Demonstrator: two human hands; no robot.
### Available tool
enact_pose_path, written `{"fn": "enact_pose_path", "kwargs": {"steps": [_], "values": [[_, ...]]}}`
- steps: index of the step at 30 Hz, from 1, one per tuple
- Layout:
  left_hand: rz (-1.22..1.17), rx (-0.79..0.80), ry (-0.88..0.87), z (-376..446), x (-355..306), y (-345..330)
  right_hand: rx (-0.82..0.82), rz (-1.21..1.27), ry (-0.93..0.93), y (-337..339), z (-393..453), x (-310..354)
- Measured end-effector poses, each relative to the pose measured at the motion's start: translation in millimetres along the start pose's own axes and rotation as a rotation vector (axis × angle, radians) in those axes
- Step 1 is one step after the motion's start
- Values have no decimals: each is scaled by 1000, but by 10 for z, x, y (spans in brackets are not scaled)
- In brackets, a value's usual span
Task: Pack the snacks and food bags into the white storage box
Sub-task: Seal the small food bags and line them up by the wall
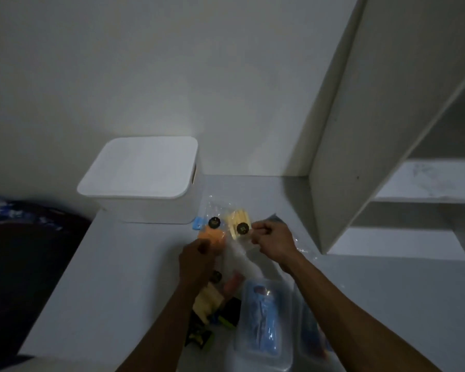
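The white storage box point(145, 181) stands at the back left of the white tabletop point(113, 264) with its lid on. In front of it, to the right, lie clear snack bags: one with orange pieces point(212, 236) and one with pale yellow sticks point(239, 220), each with a round black sticker. My left hand point(196, 260) is closed on the orange bag. My right hand point(273, 241) pinches the edge of the yellow-stick bag. Nearer me lie another yellow snack bag point(207, 299), dark packets point(199, 336) and a clear tub with blue contents point(263, 320).
A white shelf unit point(387, 157) rises at the right, its side panel close to the bags. A bare white wall stands behind the box. A dark, blue-patterned fabric point(24, 237) lies left of the table. A small blue item point(199, 222) sits by the box's front corner.
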State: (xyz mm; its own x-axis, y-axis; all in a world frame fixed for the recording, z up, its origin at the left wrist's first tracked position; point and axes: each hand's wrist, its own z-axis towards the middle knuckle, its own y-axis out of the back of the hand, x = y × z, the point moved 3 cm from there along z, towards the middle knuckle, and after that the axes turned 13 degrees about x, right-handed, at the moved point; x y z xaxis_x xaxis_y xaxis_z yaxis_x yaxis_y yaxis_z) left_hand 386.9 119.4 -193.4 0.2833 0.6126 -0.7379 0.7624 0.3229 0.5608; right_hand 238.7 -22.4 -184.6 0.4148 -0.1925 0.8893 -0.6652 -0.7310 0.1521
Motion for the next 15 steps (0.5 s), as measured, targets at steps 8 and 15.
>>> {"fn": "enact_pose_path", "kwargs": {"steps": [8, 15], "values": [[10, -39, 105, 1112, -127, -96, -53, -191, 8, -47, 970, -35], [-60, 31, 145, 1809, -92, -247, -4, -144, -52, -163, 1527, -206]]}}
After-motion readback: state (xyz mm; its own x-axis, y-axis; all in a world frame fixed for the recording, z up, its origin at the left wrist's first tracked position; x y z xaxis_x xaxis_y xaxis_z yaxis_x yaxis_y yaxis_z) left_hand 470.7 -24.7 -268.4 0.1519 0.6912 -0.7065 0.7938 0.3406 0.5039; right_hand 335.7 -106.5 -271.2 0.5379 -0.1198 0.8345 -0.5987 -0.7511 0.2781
